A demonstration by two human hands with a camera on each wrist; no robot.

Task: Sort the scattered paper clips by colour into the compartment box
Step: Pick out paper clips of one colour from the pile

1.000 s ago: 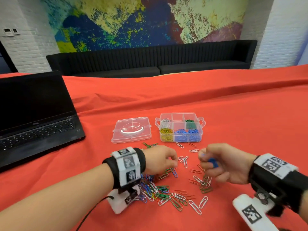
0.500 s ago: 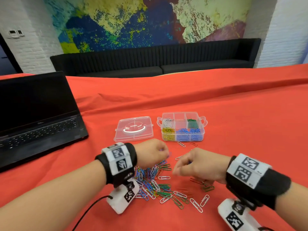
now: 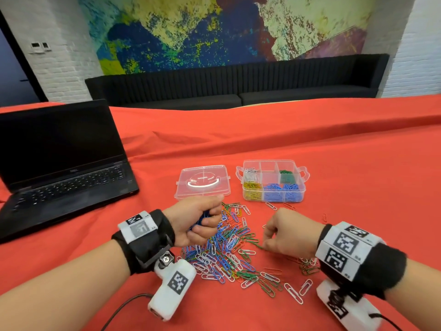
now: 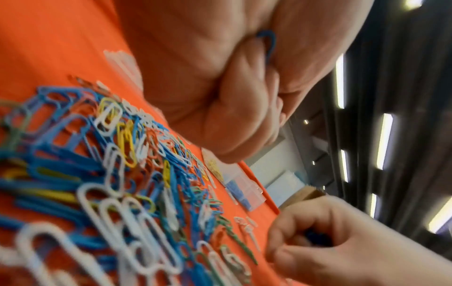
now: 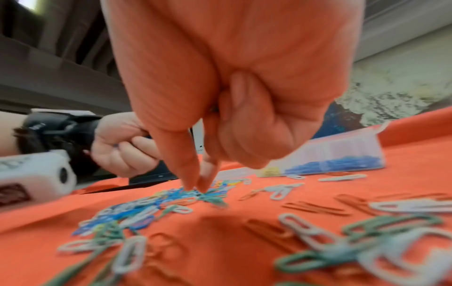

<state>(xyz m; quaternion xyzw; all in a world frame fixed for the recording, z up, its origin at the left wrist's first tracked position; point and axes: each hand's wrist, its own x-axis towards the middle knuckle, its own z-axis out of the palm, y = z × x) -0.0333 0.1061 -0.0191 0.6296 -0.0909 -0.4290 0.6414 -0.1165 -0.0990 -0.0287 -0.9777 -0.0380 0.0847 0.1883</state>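
Paper clips in blue, white, green, yellow and red lie scattered in a loose heap on the red tablecloth, between the 2 hands, pointing every which way with no common long axis. Left hand hovers over the far-left edge of the heap, fingers curled tight round a bunch of blue clips; one blue loop pokes out of the fist in the left wrist view. Right hand is at the heap's right edge, thumb and forefinger drawn narrow, tips down among the clips; whether they actually pinch the green clip there is unclear from the blurred pictures.

Beyond the heap stands the clear compartment box, its long side running left to right: white clips back left, yellow front left, blue front middle and right, green back right. Its lid lies flat just left of it. A black laptop sits open at far left, screen dark, with "DELL" below the screen.
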